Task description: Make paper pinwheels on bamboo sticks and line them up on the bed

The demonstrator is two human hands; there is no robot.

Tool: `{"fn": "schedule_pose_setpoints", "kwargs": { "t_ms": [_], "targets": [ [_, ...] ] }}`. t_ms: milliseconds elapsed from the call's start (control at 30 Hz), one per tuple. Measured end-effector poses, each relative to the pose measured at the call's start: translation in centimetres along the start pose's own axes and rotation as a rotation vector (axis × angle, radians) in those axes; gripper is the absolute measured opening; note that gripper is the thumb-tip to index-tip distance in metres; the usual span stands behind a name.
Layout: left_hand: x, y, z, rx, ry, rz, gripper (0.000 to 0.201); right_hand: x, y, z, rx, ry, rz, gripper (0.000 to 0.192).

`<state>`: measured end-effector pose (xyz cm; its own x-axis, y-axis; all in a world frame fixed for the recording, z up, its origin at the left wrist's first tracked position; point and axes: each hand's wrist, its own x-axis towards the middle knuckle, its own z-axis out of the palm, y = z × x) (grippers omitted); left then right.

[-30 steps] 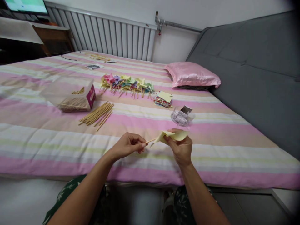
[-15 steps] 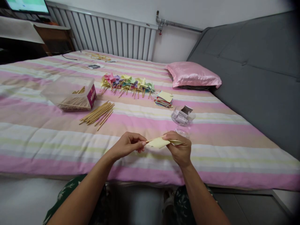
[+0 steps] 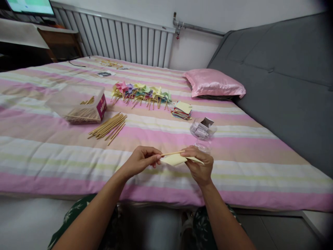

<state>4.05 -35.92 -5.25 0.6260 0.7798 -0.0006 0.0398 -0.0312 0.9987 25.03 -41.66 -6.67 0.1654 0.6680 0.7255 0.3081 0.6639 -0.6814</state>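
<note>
My left hand (image 3: pixel 142 160) pinches one end of a thin wooden stick (image 3: pixel 172 153) that runs level toward my right hand (image 3: pixel 199 166). The right hand holds a pale yellow folded paper pinwheel (image 3: pixel 177 159) against the stick's other end. Both hands hover over the near edge of a striped pink bed (image 3: pixel 52 152). Just beyond the right hand lies a small clear plastic container (image 3: pixel 202 129) with small items inside, and its round lid rests beside my fingers.
A loose pile of wooden sticks (image 3: pixel 108 126) lies beside a clear box of sticks (image 3: pixel 78 104). A row of finished coloured pinwheels (image 3: pixel 142 92) and a stack of coloured paper squares (image 3: pixel 182 110) sit farther back. A pink pillow (image 3: pixel 213 83) lies by the grey headboard (image 3: pixel 286 69).
The yellow pinwheel has tipped down from upright to nearly flat, and the stick now shows full length between my hands. My hands stayed almost in place.
</note>
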Motion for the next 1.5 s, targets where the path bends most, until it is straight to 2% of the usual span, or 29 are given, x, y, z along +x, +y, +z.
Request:
{"fn": "schedule_pose_setpoints", "kwargs": {
  "t_ms": [167, 333, 600, 800, 900, 967, 1067, 1200, 1500],
  "targets": [
    [-0.1, 0.2, 0.0, 0.086, 0.051, 0.043, 0.029, 0.0, -0.2, 0.1, -0.015, 0.0, 0.033, 0.02],
    [-0.1, 0.3, 0.0, 0.054, 0.05, 0.038, 0.026, -0.1, -0.3, 0.3, 0.031, -0.049, 0.078, 0.02],
    [-0.2, 0.2, 0.5, -0.047, 0.026, 0.009, 0.026, -0.7, -0.9, 1.7, 0.246, -0.004, 0.305, 0.008],
    [-0.1, 0.7, 1.4, -0.149, 0.003, 0.011, 0.026, -1.1, -0.9, 2.4, 0.24, 0.098, 0.417, 0.019],
    [-0.2, 0.9, 1.7, -0.164, 0.005, -0.002, 0.024, -1.2, -1.1, 2.4, 0.2, 0.093, 0.441, 0.027],
    [-0.2, 0.7, 1.6, -0.161, 0.022, 0.01, 0.022, -1.2, -1.4, 2.3, 0.138, 0.075, 0.397, 0.024],
    [-0.1, 0.3, 1.4, -0.149, 0.05, 0.021, 0.022, -1.2, -1.8, 2.3, 0.02, 0.075, 0.249, 0.014],
    [0.1, -0.1, 1.3, -0.153, 0.082, -0.001, 0.02, -1.2, -2.3, 2.3, -0.099, 0.084, 0.091, 0.013],
    [0.1, 0.2, 1.4, -0.131, 0.099, 0.028, 0.012, -1.4, -2.6, 2.4, -0.187, 0.067, -0.045, 0.022]
  ]
}}
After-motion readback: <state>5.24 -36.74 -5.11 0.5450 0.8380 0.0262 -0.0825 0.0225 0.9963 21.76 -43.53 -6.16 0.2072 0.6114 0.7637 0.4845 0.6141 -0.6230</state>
